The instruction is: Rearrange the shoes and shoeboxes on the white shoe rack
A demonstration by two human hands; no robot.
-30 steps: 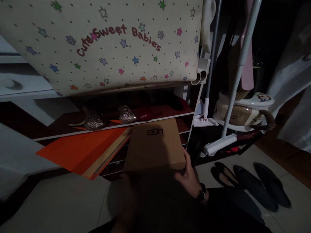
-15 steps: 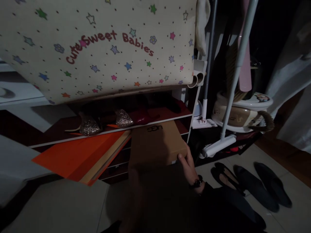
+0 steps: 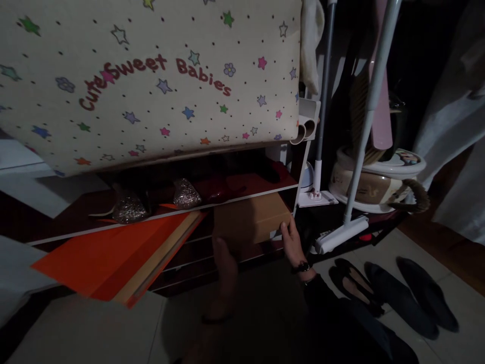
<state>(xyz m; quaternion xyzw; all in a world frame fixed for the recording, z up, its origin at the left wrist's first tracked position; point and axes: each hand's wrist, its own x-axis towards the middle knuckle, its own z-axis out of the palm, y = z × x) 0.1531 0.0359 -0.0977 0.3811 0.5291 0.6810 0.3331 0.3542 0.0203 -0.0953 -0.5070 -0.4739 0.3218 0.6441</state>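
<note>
A brown cardboard shoe box lies partly inside the shoe rack, under a dark red shelf, its near end sticking out. My right hand, with a dark watch at the wrist, grips the box's near right corner, thumb on top. At the near left corner is my left hand, deep in shadow, its fingertips against the box side. To the left, an orange box juts out at a slant from the same level.
Glittery heels and dark red shoes stand on the shelf above. A cream star-print box overhangs it. Right of the rack are a flat mop, a white roller mop and a lidded pot. Dark shoes lie on the floor.
The brown box has slid deeper into the rack, and its printed lettering is now hidden under the shelf. Both hands have moved forward with it. The view has shifted slightly.
</note>
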